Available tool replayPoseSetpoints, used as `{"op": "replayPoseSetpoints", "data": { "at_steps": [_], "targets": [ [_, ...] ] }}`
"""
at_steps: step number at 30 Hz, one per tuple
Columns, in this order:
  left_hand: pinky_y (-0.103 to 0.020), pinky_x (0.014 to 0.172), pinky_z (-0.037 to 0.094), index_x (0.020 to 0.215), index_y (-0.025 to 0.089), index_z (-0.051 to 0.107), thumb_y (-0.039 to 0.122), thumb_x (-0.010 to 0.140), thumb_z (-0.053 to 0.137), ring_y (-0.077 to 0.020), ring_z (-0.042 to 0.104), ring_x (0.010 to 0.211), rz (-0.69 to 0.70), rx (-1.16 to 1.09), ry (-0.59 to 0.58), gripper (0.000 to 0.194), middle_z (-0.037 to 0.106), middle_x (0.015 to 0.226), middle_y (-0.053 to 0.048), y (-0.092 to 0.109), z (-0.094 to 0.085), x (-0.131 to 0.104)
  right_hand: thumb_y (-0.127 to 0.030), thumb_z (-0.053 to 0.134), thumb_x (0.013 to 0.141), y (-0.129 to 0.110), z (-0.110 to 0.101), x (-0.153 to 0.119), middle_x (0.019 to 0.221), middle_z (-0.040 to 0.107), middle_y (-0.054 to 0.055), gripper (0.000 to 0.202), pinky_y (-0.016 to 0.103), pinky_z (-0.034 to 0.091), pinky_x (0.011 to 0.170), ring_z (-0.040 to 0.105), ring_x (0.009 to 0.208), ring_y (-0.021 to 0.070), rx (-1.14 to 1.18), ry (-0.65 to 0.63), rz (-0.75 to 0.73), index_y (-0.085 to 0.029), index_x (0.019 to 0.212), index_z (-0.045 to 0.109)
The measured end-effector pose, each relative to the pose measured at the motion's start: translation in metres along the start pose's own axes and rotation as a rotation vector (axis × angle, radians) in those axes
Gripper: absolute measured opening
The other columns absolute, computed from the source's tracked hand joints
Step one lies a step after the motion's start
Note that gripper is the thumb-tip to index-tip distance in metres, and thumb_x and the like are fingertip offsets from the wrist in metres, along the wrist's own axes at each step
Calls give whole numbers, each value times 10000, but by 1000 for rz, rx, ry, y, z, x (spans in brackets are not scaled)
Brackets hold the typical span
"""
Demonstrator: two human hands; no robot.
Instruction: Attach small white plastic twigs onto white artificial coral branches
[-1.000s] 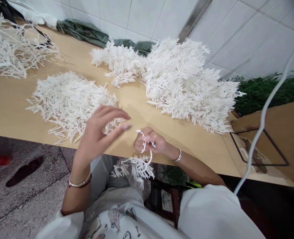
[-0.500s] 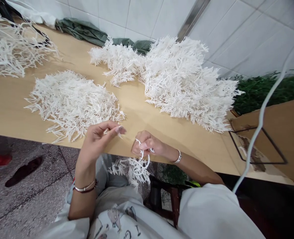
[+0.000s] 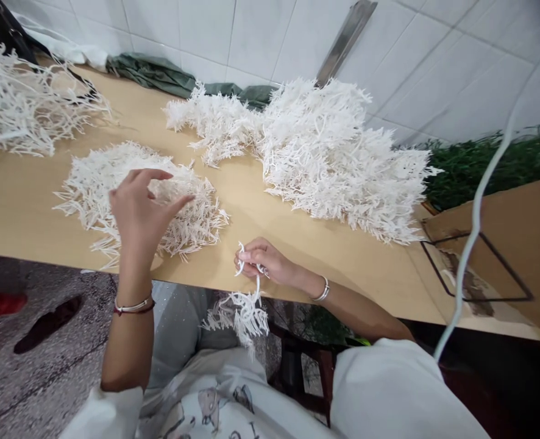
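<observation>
Head view: a person's right hand [image 3: 270, 262] pinches a white, branching, plastic-looking strand [image 3: 247, 314] dangling past a tan tabletop [image 3: 242, 189]. The left hand [image 3: 137, 213], fingers and thumb apart, hovers over a heap of thin white sprigs [image 3: 183, 225]. Beyond, I see a bushier white mound [image 3: 334, 158] fronting crumpled dark-green cloth [image 3: 151, 73].

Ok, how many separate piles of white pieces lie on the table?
3: a loose tangle at far left, a pile partly covered by the left hand, and one large joined heap to their right. Others may be hidden.
</observation>
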State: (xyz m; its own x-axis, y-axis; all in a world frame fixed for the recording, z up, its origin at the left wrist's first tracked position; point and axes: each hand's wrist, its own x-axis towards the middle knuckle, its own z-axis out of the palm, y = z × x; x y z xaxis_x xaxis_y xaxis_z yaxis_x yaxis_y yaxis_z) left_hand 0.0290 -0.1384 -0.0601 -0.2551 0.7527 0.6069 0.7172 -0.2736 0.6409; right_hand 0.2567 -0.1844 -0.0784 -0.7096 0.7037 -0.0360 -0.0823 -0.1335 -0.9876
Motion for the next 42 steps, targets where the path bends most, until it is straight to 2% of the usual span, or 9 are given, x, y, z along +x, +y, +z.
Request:
{"op": "replayPoseSetpoints", "data": {
  "at_steps": [2, 5, 8, 16, 23, 27, 31, 39, 42],
  "targets": [
    [-373, 754, 382, 1006, 217, 689, 468, 568, 830, -200, 533, 748, 40, -22, -48, 525, 621, 998, -66, 2, 1, 1, -396, 555, 839, 1, 0, 1, 441, 380, -76, 420, 215, 202, 411, 284, 387, 38, 11, 13, -4, -156, 514, 438],
    [-354, 795, 399, 1024, 242, 671, 443, 714, 735, -245, 527, 1023, 135, -107, 14, 375, 602, 1100, -65, 15, -1, -11, -368, 546, 833, 2, 0, 4, 472, 404, -65, 367, 216, 212, 413, 317, 413, 48, 50, 36, -31, -156, 547, 457],
    [-332, 800, 390, 930, 247, 679, 367, 816, 645, -198, 545, 930, 161, -244, -11, 170, 647, 966, -19, 32, -7, -35, -321, 535, 804, 3, 1, 6, 510, 450, -49, 292, 211, 232, 414, 355, 430, 54, 75, 32, -62, -149, 573, 489],
    [-282, 698, 383, 949, 211, 664, 567, 806, 559, -184, 533, 752, -72, -775, -508, 397, 669, 850, -50, 48, -13, -91, -296, 545, 819, -16, -1, 3, 593, 521, -37, 236, 164, 264, 370, 381, 418, 26, -57, 32, -36, -121, 661, 548],
    [-275, 827, 430, 1281, 235, 500, 350, 770, 700, -182, 597, 917, -164, -677, -876, 561, 687, 1019, -58, 51, -16, -101, -355, 572, 873, -62, 5, -27, 576, 542, -39, 253, 149, 319, 347, 425, 377, 20, -414, 185, 80, -111, 850, 637],
    [-252, 764, 450, 1028, 184, 661, 365, 827, 637, -156, 607, 835, -2, -757, -1029, 271, 697, 958, -53, 54, -9, -101, -380, 600, 860, -97, 3, -49, 549, 533, -32, 263, 158, 281, 330, 409, 379, 25, -513, 410, 48, -126, 811, 648],
    [-214, 675, 438, 847, 146, 633, 340, 915, 514, -110, 591, 705, -120, -951, -1172, 238, 659, 739, -24, 60, -7, -100, -416, 576, 873, -122, 3, -67, 497, 474, -43, 288, 187, 241, 342, 374, 373, 37, -693, 557, 28, -149, 796, 647],
    [-186, 508, 346, 791, 138, 601, 383, 926, 470, -63, 426, 480, -297, -1038, -1088, 309, 505, 508, 42, 70, -2, -102, -458, 463, 904, -126, -12, -68, 544, 567, 17, 404, 264, 342, 511, 514, 503, 139, -1616, 532, 275, -164, 717, 668],
    [-181, 464, 301, 806, 141, 596, 419, 922, 453, -57, 350, 431, -332, -1066, -1010, 333, 421, 459, 69, 77, 5, -99, -527, 471, 884, -121, -25, -70, 835, 696, 98, 436, 350, 462, 664, 642, 768, 254, -1760, 552, 294, -149, 937, 682]
  ]
}}
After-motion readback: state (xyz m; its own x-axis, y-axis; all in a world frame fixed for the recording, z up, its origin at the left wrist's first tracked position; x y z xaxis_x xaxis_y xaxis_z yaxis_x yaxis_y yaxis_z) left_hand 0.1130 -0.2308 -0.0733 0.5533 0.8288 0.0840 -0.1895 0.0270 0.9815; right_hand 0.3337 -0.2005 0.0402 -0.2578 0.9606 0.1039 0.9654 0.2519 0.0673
